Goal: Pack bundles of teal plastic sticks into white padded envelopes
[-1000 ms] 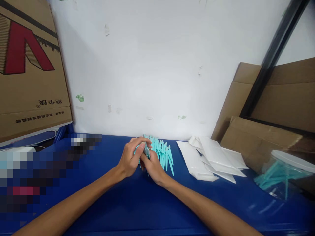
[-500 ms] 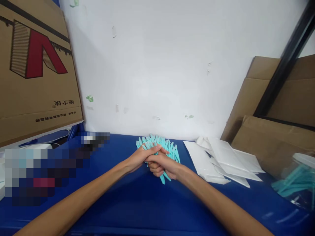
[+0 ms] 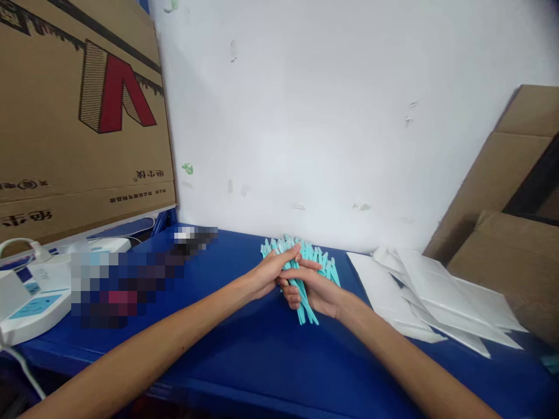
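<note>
A bunch of slim turquoise plastic sticks with pale tips [image 3: 302, 294] is gathered between my two hands, its lower ends pointing down toward me. My left hand [image 3: 268, 271] is closed on the upper part of the bunch, thumb laid across it. From the right, my right hand [image 3: 321, 289] is wrapped round the lower part, its fingers curled beneath the sticks. Both hands touch. Behind them a pile of the same sticks [image 3: 332, 272] lies on the blue table [image 3: 244, 355], partly hidden by my hands.
White flat packets [image 3: 437, 285] lie overlapping on the right, with folded cardboard [image 3: 506, 262] behind them. A large printed carton [image 3: 126, 157] stands at the left, near a white power strip [image 3: 43, 302] with cords. The white wall [image 3: 297, 116] bounds the table's back. A blurred-out patch covers the left side.
The view has turned left, so everything appears farther right, and the clear tub of sticks has nearly left the frame. More of the bunch's lower ends shows between my hands.
</note>
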Action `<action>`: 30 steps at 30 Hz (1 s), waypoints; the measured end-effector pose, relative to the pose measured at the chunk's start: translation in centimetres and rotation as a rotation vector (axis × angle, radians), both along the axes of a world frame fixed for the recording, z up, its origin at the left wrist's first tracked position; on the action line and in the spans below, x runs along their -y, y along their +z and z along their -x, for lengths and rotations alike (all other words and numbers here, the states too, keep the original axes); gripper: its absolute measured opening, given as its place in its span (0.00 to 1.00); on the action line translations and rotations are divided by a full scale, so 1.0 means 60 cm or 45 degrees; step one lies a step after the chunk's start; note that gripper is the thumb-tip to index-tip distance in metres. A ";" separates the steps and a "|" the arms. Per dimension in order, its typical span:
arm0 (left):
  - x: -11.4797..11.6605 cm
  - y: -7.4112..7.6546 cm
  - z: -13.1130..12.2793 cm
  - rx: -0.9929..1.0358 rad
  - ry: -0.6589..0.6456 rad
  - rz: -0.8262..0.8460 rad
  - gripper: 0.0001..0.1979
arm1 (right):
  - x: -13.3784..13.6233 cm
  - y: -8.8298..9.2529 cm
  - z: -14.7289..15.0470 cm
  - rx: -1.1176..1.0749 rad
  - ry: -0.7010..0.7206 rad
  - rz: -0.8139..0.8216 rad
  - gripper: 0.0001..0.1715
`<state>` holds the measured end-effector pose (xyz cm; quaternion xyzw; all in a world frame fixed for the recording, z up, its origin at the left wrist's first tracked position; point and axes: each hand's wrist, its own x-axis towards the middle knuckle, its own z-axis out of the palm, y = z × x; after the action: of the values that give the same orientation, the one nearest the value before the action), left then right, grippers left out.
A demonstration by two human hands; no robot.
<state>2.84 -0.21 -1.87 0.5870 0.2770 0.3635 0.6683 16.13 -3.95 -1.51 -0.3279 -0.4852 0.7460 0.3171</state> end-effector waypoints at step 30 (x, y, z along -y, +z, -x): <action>-0.041 0.014 0.019 0.182 0.375 -0.227 0.17 | -0.023 -0.011 -0.019 0.602 -0.420 -0.677 0.29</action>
<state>1.73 2.25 -1.02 0.5697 0.2785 0.5211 0.5713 17.27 -2.57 -2.14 -0.4708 -0.6619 0.4371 0.3861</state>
